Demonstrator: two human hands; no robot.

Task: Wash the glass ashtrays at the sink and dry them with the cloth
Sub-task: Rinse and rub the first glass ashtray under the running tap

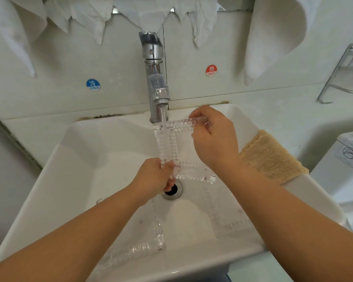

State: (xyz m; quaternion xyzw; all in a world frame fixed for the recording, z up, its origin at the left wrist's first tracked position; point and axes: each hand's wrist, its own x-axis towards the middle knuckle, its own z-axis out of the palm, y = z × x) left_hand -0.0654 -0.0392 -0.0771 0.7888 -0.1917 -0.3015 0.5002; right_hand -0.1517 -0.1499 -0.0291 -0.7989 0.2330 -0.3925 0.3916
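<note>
Second glass ashtray (149, 239) seen lying in sink (86, 159) basin, near front edge, partly under forearms. Square glass ashtray (177, 147) held tilted over drain (172, 190), under running water. Near corner pinched by left hand (154, 178), fingers curled round rim; far corner gripped by right hand (212, 137), thumb & fingers closed on edge. Tan cloth (271, 157) draped on sink's right rim, beside right wrist. Chrome tap (155, 78) shown behind, stream hitting ashtray's far edge. Blue COLD sticker (93, 84) & red HOT sticker (211, 70) seen on wall; white towels (273, 37) hung above.
</note>
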